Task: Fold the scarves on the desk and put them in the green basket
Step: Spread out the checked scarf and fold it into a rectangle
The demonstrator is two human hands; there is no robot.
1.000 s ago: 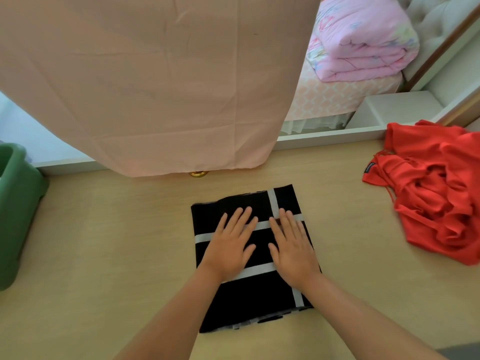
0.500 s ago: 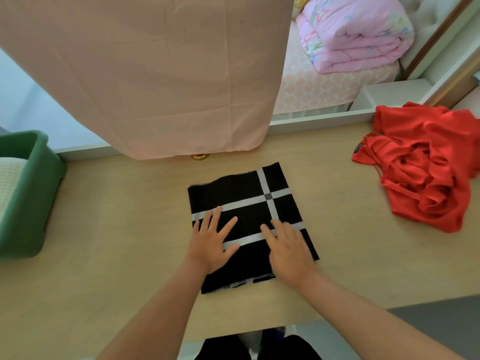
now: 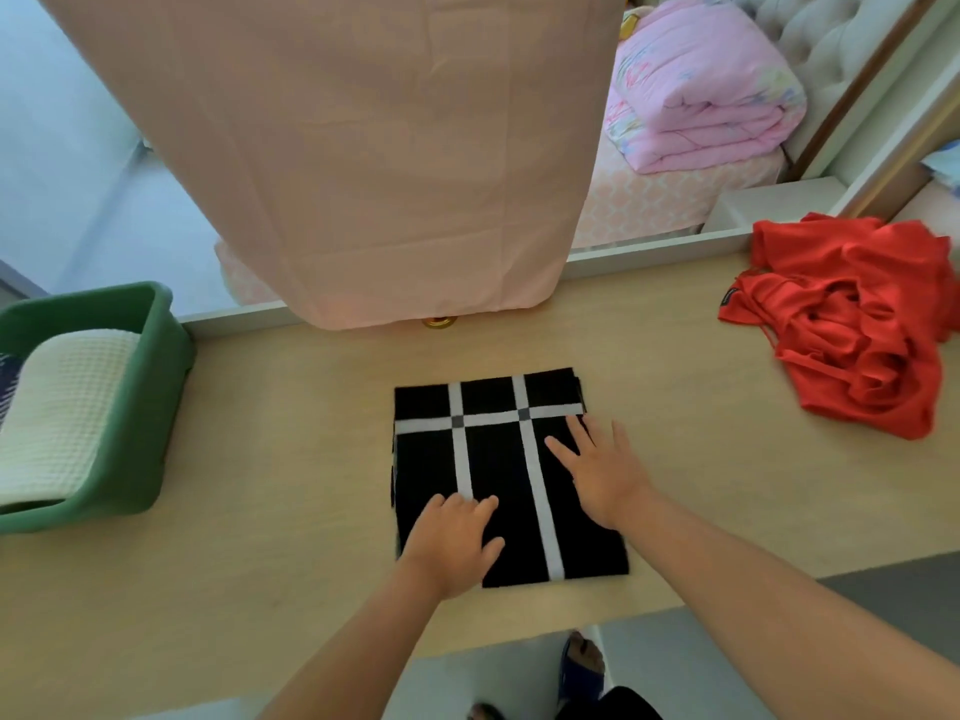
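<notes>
Black, crossed by white stripes: from the head view, shows the black scarf folded to a neat rectangle, flat on the desk close to the near edge. Has both hands on it. Lays the right hand flat along the right edge, fingers straight and spread. Sets the left hand on the near left corner, fingers curled at the knuckles, thumb out to the side; cannot tell whether pinching cloth or only pressing.

Looks like the folding is done on this one, with only a last smoothing and the carry left. Finds the basket well apart at the left end of the desk, already holding a folded cream cloth and, at the frame's edge, a bit of dark patterned fabric. Takes those as probably finished pieces. Finds the red scarf in a crumpled heap at the far right, not yet folded.

Judges the task somewhere past the middle: black scarf to be lifted left into the basket, then the red scarf to be spread, folded and put in too. Calls for a grip under both sides, so the layers do not slide open on the way.
</notes>
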